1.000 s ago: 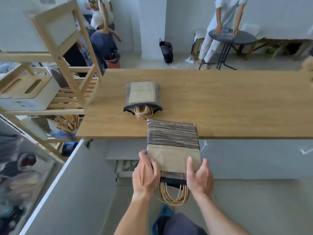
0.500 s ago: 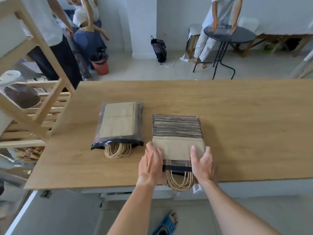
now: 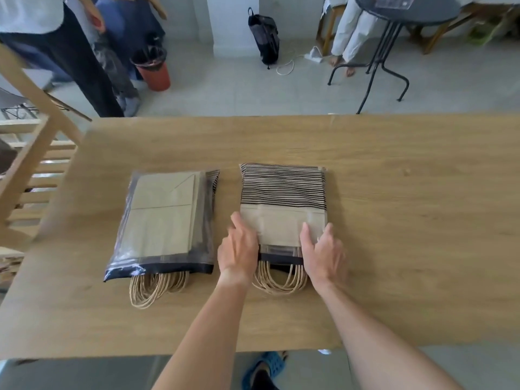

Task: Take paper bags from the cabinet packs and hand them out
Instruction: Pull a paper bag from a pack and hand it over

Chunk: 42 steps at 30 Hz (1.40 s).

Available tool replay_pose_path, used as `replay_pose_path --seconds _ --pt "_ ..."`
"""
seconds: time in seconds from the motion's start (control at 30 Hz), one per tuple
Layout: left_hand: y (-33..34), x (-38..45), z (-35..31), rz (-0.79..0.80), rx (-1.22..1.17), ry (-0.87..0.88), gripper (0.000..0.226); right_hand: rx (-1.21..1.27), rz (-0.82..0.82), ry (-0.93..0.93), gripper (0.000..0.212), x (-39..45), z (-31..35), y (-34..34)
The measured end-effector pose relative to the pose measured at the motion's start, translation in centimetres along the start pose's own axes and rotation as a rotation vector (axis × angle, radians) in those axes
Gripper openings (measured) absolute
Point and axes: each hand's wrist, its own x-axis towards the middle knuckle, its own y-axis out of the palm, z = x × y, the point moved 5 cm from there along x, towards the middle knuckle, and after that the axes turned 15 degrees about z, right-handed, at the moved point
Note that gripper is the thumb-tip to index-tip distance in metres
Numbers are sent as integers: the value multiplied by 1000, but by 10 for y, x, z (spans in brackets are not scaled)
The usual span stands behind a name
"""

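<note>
Our wooden surface fills the middle band of the frame from edge to edge, with grey floor beyond it along the top. In the upper left of the frame we see the legs of people standing by a wooden shelf frame, and in the upper right a round dark table on thin black legs with another person's pale trousers beside it.

Two packs of paper bags lie flat on the surface, side by side and just apart. The left pack, left of centre, shows plain brown bags inside a clear plastic sleeve with a dark band at its near end, and a bundle of twine handles spills out toward us. The right pack, at the centre, has a black-striped far half and a plain brown near half; its own twine handles loop out of the near end between our wrists.

Our left hand lies against the near left edge of the right pack, fingers loosely spread, its grip open and flat on the pack rather than closed around it. Our right hand rests on the near right corner in the same way, fingers extended over the brown paper, grip open.

A red bin with a black liner stands on the floor at upper left, a black backpack leans at top centre, and a blue sandal shows under the surface's near edge.
</note>
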Motion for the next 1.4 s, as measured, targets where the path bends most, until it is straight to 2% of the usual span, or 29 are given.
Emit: replay_pose_path --seconds 0.2,0.33,0.47,0.53,0.7,0.9,1.0,1.13,1.27,1.4 --pt "-7 6 1 -10 -85 4 36 -63 13 -1 54 4 8 -7" --pt "-9 -10 3 -74 -10 114 24 -163 32 -12 74 1 1 -12" --pt "-10 -40 25 -205 -21 171 61 -278 14 48 91 -18 4 -22" --pt "-6 -55 37 -220 4 236 64 -313 -38 16 85 -36 11 -23" --pt "-22 -93 80 -310 -13 346 23 -436 -117 -212 60 -87 51 0" --pt "-31 -120 140 -442 25 280 11 -414 -137 -411 42 -145 106 34" --pt "-31 -124 166 -399 52 218 15 -388 -128 -441 34 -168 126 47" --pt "-34 -119 184 -281 121 121 21 -332 -93 -438 34 -200 139 63" --pt "-36 -115 178 -269 204 168 21 -226 29 -433 28 -223 141 80" --pt "-33 -124 184 -276 196 192 27 9 163 -386 32 -229 146 82"
